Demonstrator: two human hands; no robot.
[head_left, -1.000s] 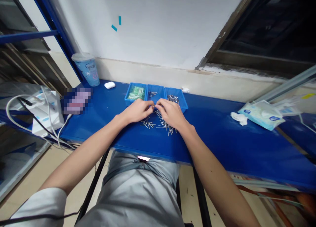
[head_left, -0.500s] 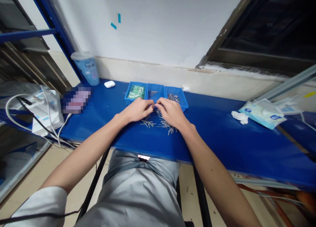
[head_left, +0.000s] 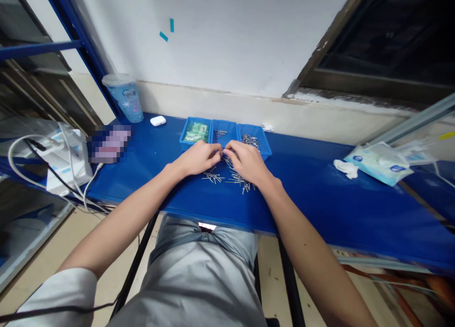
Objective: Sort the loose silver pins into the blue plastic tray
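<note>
Over the blue table my left hand and my right hand meet fingertip to fingertip, both closed in a pinch. A small glint of metal shows between them, apparently one thin rivet, mostly hidden by the fingers. Beneath and in front of my hands lie loose metal rivets, in a smaller pile on the left and a larger pile on the right, partly covered by my right hand. Just behind stand three joined blue bins: the left bin holds green-and-white packets, the middle bin a few rivets, the right bin many.
A lidded blue cup and a white earbud case stand at the back left. Further left are a blurred-out pinkish object and a white power strip with cables. A crumpled tissue and a tissue pack lie right.
</note>
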